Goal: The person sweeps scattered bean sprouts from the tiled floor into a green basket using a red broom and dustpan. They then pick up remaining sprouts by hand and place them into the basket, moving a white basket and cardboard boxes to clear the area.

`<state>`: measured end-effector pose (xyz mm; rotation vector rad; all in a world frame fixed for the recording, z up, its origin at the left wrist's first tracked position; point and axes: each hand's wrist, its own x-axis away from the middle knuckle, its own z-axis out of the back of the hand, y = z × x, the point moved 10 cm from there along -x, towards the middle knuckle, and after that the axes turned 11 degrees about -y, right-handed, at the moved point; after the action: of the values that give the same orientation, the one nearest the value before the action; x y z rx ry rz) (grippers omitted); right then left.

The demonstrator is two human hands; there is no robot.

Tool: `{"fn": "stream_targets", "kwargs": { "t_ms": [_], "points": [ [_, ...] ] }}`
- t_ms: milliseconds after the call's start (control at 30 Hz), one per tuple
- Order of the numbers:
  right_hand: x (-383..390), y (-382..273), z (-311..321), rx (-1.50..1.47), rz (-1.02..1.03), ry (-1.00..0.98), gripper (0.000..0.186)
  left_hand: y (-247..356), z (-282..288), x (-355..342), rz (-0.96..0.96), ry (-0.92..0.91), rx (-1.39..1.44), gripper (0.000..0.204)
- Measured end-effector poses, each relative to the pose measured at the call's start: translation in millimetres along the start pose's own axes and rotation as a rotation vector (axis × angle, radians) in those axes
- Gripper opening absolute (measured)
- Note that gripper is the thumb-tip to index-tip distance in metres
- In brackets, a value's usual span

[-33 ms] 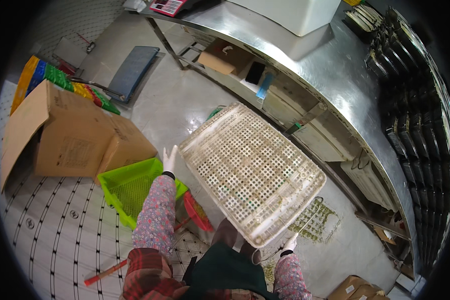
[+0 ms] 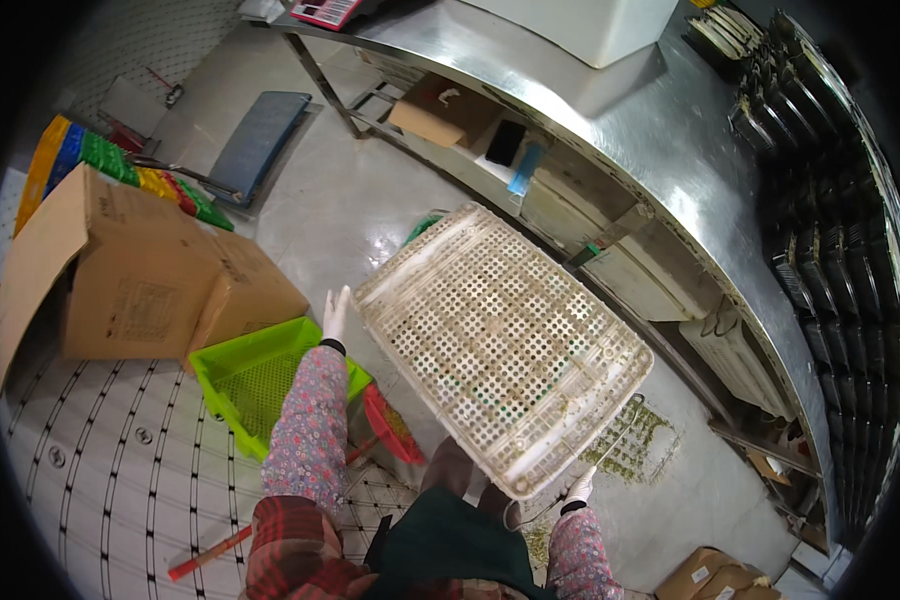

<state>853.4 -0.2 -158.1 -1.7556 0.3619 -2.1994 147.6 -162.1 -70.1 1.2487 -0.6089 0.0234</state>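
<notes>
A white plastic crate (image 2: 490, 325) with a perforated, dirt-stained face lies slanted in front of me. My left hand (image 2: 336, 314), in a white glove, is held up just beside the crate's left edge. Its fingers are stretched out and hold nothing; whether it touches the crate I cannot tell. Low on the right, near the crate's front corner, my right hand (image 2: 579, 487) is gloved too and closed round a thin metal hook (image 2: 620, 437). The crate's near corner and the hand partly hide the hook's looped end.
At my left stand a bright green basket (image 2: 255, 390), a red dustpan (image 2: 390, 425) and a cardboard box (image 2: 150, 280). A steel table (image 2: 610, 110) curves along the right, with black trays (image 2: 820, 250) stacked beyond. Green scraps (image 2: 635, 445) litter the floor.
My left hand has lifted slightly and its fingers have drawn a little closer together. The surroundings have shifted slightly left in view. My right hand keeps its hold on the hook.
</notes>
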Motion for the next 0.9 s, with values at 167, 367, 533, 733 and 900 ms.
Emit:
{"fn": "stream_targets", "kwargs": {
  "t_ms": [167,367,533,733,900],
  "points": [
    [-44.3,12.0,-42.0,-0.268,0.04,-0.153,0.063,-14.7,-32.7,-37.4,-0.006,-0.227,0.146,0.035],
    [-26.8,14.2,-41.4,-0.284,0.092,-0.069,0.059,45.4,-29.9,49.9,-0.072,-0.229,0.109,0.037],
    [-30.0,10.0,34.1,-0.288,0.098,0.012,0.056,90.5,-42.6,211.3,-0.195,-0.109,0.243,0.044],
    [-52.3,22.1,108.9,-0.327,0.1,0.073,0.053,29.0,-87.6,210.2,-0.116,-0.057,-0.123,0.04],
    [-66.2,66.7,156.8,-0.414,0.056,0.096,0.05,64.1,-148.3,212.6,-0.277,-0.181,-0.106,0.037]
  ]
}}
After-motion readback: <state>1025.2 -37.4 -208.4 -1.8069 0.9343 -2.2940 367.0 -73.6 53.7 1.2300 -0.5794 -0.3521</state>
